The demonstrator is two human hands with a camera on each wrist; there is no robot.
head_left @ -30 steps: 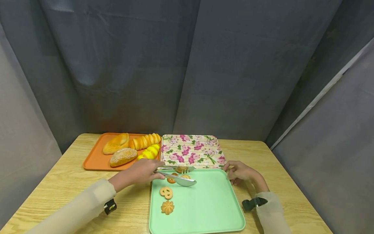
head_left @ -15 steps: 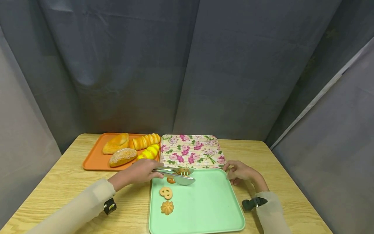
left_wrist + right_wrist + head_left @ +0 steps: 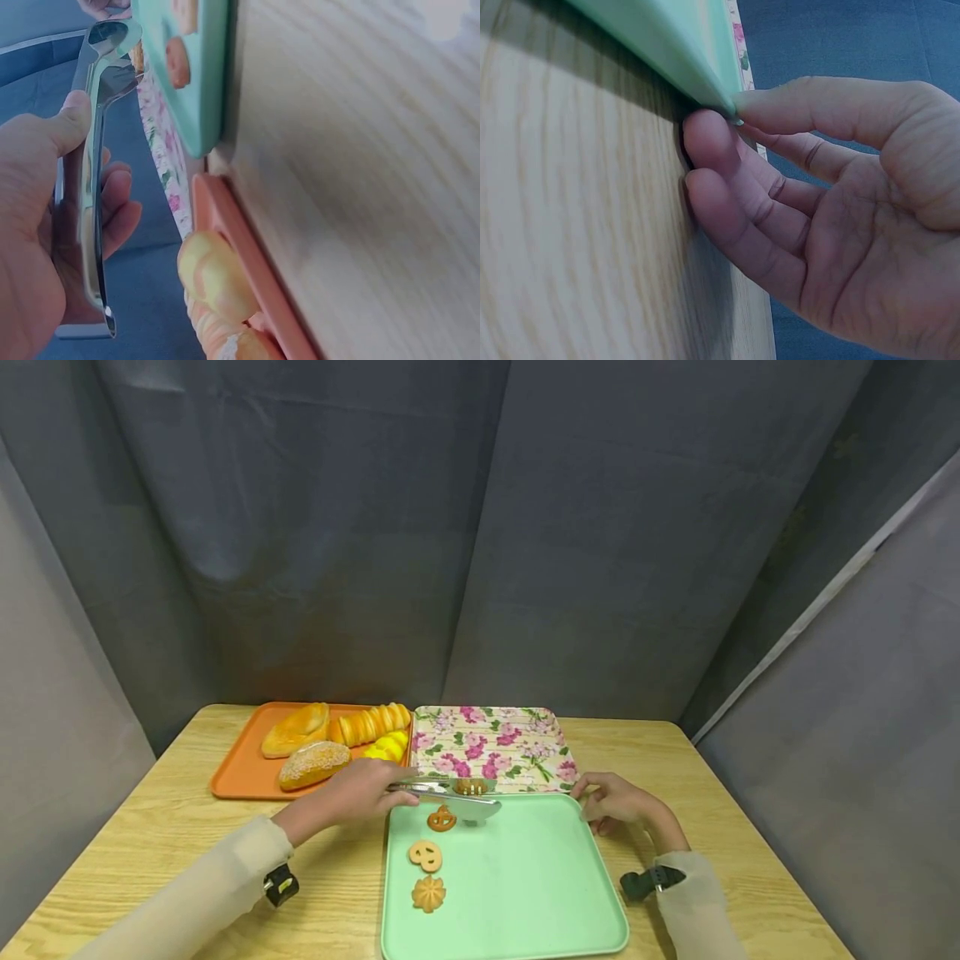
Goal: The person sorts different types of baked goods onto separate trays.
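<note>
My left hand [image 3: 363,789] grips metal serving tongs [image 3: 91,172] with a spoon end and a fork end. Between those ends a brown cookie [image 3: 472,786] is held, over the far edge of the mint green tray [image 3: 525,885] and overlapping the floral tray [image 3: 525,735] in the head view. Down the green tray's left side lie a dark pretzel-shaped cookie [image 3: 442,819], a paler pretzel-shaped cookie [image 3: 426,856] and a ridged, flower-shaped cookie [image 3: 428,894]. My right hand [image 3: 617,802] pinches the green tray's far right corner, thumb on the rim and fingertips beneath.
An orange tray [image 3: 243,768] stands at the back left, against the floral tray. It bears a sesame bun [image 3: 315,765], a flat golden bread [image 3: 298,731], a spiral roll [image 3: 371,724] and a yellow bread [image 3: 388,747]. Grey curtains [image 3: 337,568] enclose the wooden table [image 3: 315,893].
The tongs have closed on the cookie and lifted it off the green tray, moving slightly back toward the floral tray. The dark pretzel-shaped cookie is now uncovered. My right hand stays put.
</note>
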